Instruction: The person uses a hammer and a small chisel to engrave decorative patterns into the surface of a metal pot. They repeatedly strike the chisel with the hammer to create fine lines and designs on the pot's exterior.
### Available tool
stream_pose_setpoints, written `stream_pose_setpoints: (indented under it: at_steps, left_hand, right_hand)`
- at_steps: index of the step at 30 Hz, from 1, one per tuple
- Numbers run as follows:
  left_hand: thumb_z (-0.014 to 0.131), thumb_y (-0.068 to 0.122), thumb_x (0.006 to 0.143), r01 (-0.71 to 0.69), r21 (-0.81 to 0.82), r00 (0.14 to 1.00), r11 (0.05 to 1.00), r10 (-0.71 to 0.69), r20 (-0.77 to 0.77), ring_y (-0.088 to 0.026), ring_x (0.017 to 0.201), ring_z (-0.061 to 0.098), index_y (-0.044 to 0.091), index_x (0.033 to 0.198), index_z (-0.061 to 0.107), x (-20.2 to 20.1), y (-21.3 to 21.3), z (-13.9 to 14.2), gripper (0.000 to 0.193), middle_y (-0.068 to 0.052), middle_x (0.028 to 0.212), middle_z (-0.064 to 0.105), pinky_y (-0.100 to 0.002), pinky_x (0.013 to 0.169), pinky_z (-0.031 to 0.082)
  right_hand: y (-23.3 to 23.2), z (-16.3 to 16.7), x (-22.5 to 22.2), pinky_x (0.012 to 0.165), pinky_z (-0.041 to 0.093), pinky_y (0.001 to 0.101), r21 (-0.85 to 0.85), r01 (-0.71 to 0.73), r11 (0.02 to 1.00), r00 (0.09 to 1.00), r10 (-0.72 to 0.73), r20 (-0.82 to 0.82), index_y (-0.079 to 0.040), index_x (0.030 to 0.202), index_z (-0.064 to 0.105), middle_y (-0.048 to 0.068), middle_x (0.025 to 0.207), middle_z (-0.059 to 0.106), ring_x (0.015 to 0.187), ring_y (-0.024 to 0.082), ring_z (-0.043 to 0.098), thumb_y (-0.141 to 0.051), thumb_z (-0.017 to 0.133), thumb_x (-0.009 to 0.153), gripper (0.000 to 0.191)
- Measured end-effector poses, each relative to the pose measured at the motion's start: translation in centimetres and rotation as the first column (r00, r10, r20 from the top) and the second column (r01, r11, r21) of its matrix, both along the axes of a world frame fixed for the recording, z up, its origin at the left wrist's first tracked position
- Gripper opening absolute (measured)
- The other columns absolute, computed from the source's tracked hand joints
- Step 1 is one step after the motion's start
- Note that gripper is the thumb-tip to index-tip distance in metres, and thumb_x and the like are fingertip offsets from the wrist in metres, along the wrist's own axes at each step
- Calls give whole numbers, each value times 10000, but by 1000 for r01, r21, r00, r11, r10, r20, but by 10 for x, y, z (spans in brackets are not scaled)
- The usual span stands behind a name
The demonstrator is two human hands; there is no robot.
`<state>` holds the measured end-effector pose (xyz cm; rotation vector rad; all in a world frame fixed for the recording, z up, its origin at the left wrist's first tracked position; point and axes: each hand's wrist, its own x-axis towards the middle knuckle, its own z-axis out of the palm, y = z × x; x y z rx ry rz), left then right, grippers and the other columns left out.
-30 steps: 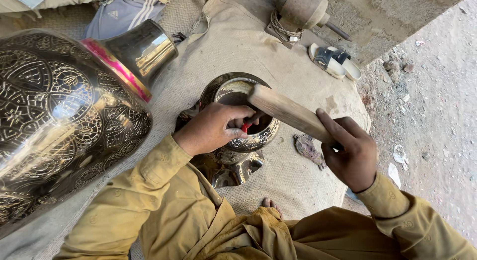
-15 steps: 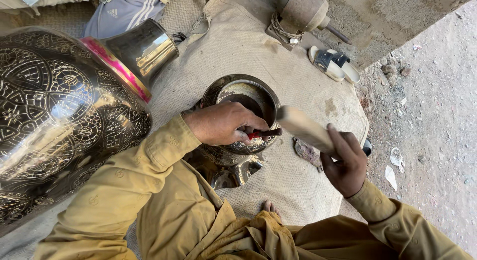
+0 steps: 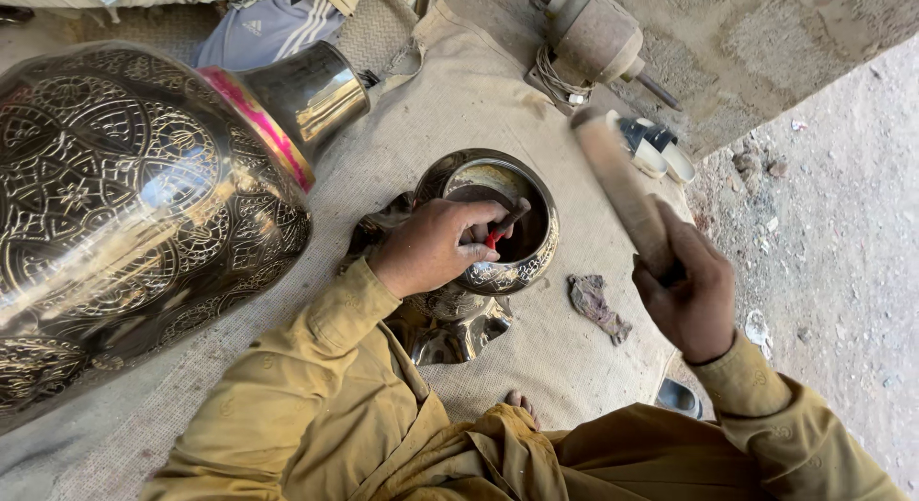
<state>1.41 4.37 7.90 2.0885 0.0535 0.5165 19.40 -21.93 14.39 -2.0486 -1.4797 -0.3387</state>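
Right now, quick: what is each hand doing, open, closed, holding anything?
Left hand: closed on a thin red-banded tool set at the rim of the small engraved brass pot.
Right hand: closed around a raised wooden stick.

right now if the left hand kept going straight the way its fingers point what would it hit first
Probably the far inner wall of the small engraved brass vase; the left hand rests on its rim, holding a thin red-tipped tool inside. Depth is unclear.

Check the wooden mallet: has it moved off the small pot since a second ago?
Yes. The wooden mallet in the right hand has swung up and to the right, away from the small engraved pot, where it lay across the rim.
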Motion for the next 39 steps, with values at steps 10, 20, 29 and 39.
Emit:
stream_pose_setpoints:
  at_steps: [10,20,29,39]
  left_hand:
    - [801,14,838,-194,-374,945,907,275,176,-109,750,713,21,1012,622,-20,-24,-20,250,-50,810,679,-275,684,573]
    - [779,28,919,-227,-674,777,703,548,310,-79,825,660,16,944,539,-20,-60,-58,242,-25,956,627,-254,712,583]
    - [798,80,922,-331,-709,705,623,663,253,-78,809,709,16,968,571,-13,-72,-77,240,-76,910,725,-234,708,594]
    - [800,13,912,-320,-678,746,662,617,250,-80,803,699,6,951,583,-11,-64,-68,220,-47,892,725,-241,726,587]
  right_hand:
    - [47,87,-41,638,564,383,-282,87,955,900,46,434,-238,1402,700,41,887,671,689,220,645,5,683,844,608]
    - [94,112,-88,632,538,344,-403,-2,915,643,310,700,-258,1404,679,28,819,609,679,167,601,-111,651,923,504]
    - [94,113,-118,570,481,290,-403,9,915,486,348,802,-225,1455,629,6,828,584,695,154,581,-246,611,991,466]
    - [97,110,-104,574,499,319,-379,-51,924,566,339,751,-245,1497,635,7,820,599,699,158,584,-219,636,1010,488]
